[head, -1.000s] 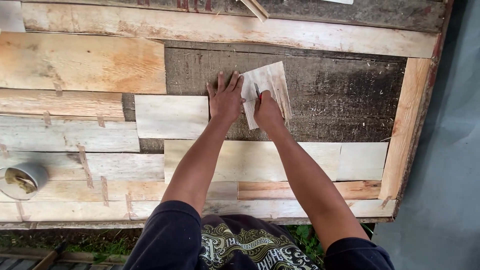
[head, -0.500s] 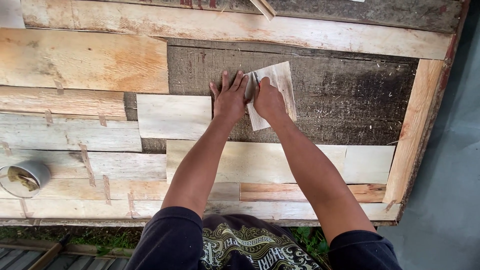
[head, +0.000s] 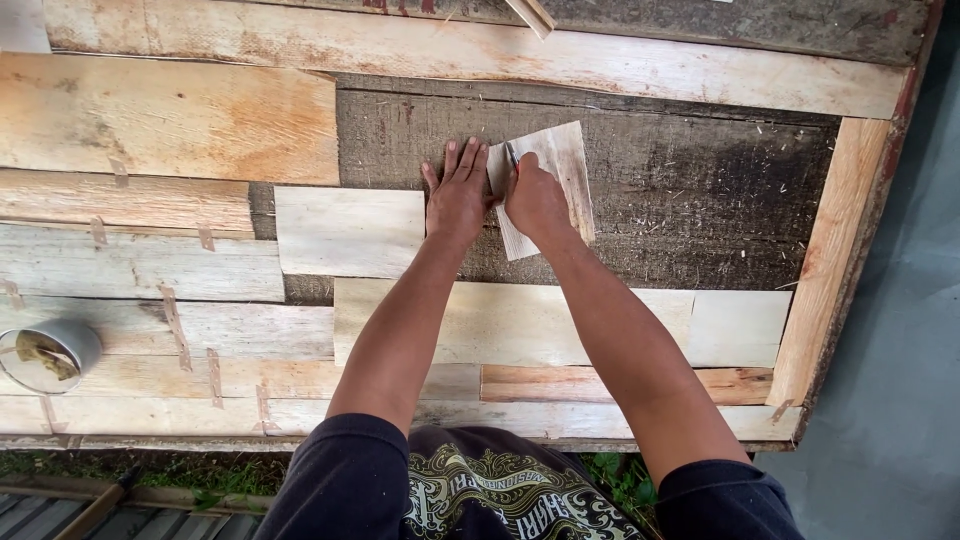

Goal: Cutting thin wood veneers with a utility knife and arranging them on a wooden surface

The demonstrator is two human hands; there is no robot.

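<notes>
A thin pale wood veneer sheet (head: 562,172) lies tilted on a dark weathered board (head: 690,190) of a patchwork wooden panel. My left hand (head: 458,192) presses flat with fingers spread at the sheet's left edge. My right hand (head: 535,200) is closed around a small knife (head: 511,155) with a reddish handle, its tip on the sheet near the left edge. The lower left of the sheet is hidden under my right hand.
Pale veneer pieces (head: 350,230) cover the panel's left and lower parts. A wooden frame strip (head: 825,260) runs down the right side, grey floor beyond it. A small round tin (head: 50,352) with a brush sits at the lower left. Grass shows below.
My hands and the veneer sheet stay in nearly the same place; the view has shifted slightly. The right hand has edged a little along the sheet's left edge.
</notes>
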